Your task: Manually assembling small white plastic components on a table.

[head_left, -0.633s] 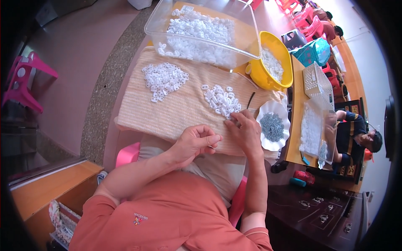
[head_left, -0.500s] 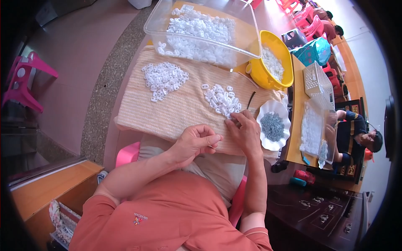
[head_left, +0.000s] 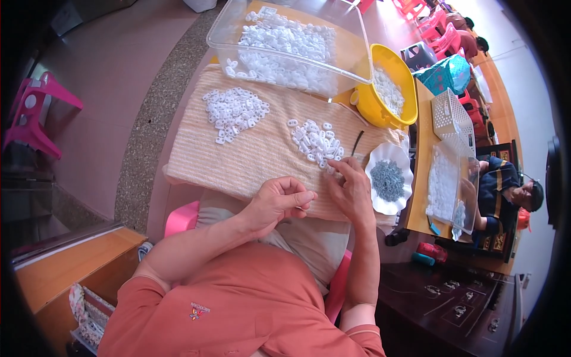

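Note:
My left hand [head_left: 278,202] hovers over the front of the towel, its thumb and forefinger pressed together. Whatever they pinch is too small or hidden to name. At the near right edge of a loose pile of small white oval plastic pieces with holes [head_left: 315,140], my right hand [head_left: 353,189] has thumb and forefinger around one white piece [head_left: 331,170]. A second heap of white pieces [head_left: 235,114] lies farther left on the towel. Beside my right hand stands a white scalloped dish [head_left: 380,205] with many small grey parts [head_left: 388,180] in it.
A striped peach towel [head_left: 196,149] covers the table. Behind the piles are a clear plastic bin [head_left: 351,77] and a yellow basin [head_left: 407,116], both holding white pieces. A thin black strip [head_left: 357,143] lies near the dish. At right, a person [head_left: 499,190] sits at another table.
My right hand has drawn back slightly to the right from the pile, with a white piece between its fingertips. The left hand has hardly moved.

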The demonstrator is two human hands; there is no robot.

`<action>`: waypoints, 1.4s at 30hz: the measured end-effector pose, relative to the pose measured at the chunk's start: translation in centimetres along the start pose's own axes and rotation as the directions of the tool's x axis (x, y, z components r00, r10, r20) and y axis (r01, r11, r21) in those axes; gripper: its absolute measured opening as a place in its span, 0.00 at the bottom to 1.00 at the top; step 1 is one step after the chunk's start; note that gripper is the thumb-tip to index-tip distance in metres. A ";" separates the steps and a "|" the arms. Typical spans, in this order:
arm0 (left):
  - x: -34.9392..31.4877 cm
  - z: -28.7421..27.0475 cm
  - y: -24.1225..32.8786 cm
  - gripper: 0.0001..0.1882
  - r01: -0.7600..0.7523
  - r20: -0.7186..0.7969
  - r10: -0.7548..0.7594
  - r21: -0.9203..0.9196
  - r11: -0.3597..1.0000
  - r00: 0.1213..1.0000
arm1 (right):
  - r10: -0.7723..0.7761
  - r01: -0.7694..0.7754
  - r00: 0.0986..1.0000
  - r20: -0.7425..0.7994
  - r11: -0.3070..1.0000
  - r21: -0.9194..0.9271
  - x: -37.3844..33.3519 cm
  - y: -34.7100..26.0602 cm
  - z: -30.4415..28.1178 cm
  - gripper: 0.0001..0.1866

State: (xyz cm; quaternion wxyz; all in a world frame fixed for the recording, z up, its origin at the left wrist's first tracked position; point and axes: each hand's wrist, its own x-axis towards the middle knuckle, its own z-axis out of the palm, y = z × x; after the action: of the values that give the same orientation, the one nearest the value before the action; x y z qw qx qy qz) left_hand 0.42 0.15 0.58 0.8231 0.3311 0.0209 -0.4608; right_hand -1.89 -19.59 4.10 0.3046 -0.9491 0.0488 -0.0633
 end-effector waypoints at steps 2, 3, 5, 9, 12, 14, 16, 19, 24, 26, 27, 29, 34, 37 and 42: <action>0.0 -0.1 -0.1 0.05 -0.001 -0.004 0.001 0.002 1.000 1.000 | 0.030 -0.030 1.000 0.009 0.999 0.024 0.2 -0.8 0.1 0.12; 0.0 -0.3 -0.1 0.04 -0.002 -0.006 0.002 -0.010 1.000 1.000 | -0.056 0.055 0.998 -0.013 0.997 -0.048 0.4 -1.2 0.3 0.12; 0.2 -0.3 -0.3 0.03 0.003 -0.001 -0.003 -0.022 1.000 1.000 | -0.136 0.131 0.990 -0.033 0.983 -0.128 0.6 -1.3 0.6 0.12; 0.3 -0.3 -0.4 0.03 0.002 0.003 -0.002 -0.016 1.000 1.000 | -0.031 0.016 0.998 -0.057 0.972 -0.236 1.1 -1.0 1.7 0.11; 0.2 -0.4 -0.4 0.03 0.003 -0.007 -0.003 -0.012 1.000 1.000 | -0.019 0.006 0.999 -0.048 0.964 -0.265 1.3 -1.7 1.8 0.10; 0.2 -0.4 -0.4 0.03 0.004 -0.012 -0.004 -0.007 1.000 1.000 | -0.022 0.008 0.999 -0.045 0.960 -0.279 1.3 -1.6 2.0 0.10; 0.2 -0.4 -0.5 0.03 0.006 -0.010 -0.006 -0.004 1.000 1.000 | -0.083 0.067 0.996 -0.044 0.957 -0.283 1.2 -0.7 2.3 0.10; 0.3 -0.4 -0.5 0.03 0.008 -0.009 -0.008 -0.007 1.000 1.000 | -0.085 0.071 0.995 -0.044 0.962 -0.264 1.0 -0.7 2.2 0.09; 0.2 -0.4 -0.5 0.03 0.001 -0.008 -0.001 -0.002 1.000 1.000 | -0.075 0.063 0.997 -0.033 0.960 -0.274 0.5 -1.2 1.8 0.08; 0.2 -0.4 -0.5 0.03 0.001 -0.006 -0.001 -0.005 1.000 1.000 | -0.085 0.072 0.996 -0.036 0.956 -0.284 0.4 -1.2 1.7 0.08; 0.2 -0.4 -0.5 0.03 0.002 -0.005 -0.002 -0.004 1.000 1.000 | -0.090 0.077 0.995 -0.034 0.954 -0.290 0.4 -1.1 1.8 0.08; 0.3 -0.4 -0.6 0.03 0.005 -0.003 -0.005 -0.004 1.000 1.000 | -0.094 0.080 0.995 -0.034 0.952 -0.297 0.4 -1.0 1.8 0.08; 0.2 -0.2 -0.5 0.03 0.004 -0.017 -0.003 0.011 1.000 1.000 | -0.142 0.121 0.989 -0.039 0.935 -0.333 0.3 -0.5 1.9 0.07; 0.2 -0.3 -0.5 0.03 0.002 -0.013 -0.002 0.008 1.000 1.000 | -0.153 0.125 0.985 -0.082 0.952 -0.279 0.3 -0.8 1.9 0.06; 0.2 -0.3 -0.6 0.03 -0.008 -0.017 0.008 0.008 1.000 1.000 | -0.117 0.100 0.985 -0.131 0.987 -0.128 0.1 0.0 1.9 0.04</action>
State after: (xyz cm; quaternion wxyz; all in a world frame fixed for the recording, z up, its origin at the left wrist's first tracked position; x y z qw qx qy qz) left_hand 0.20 -0.04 -0.06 0.8234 0.3383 0.0249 -0.4549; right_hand -1.54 -18.53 2.55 0.2385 -0.9604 0.0218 -0.1421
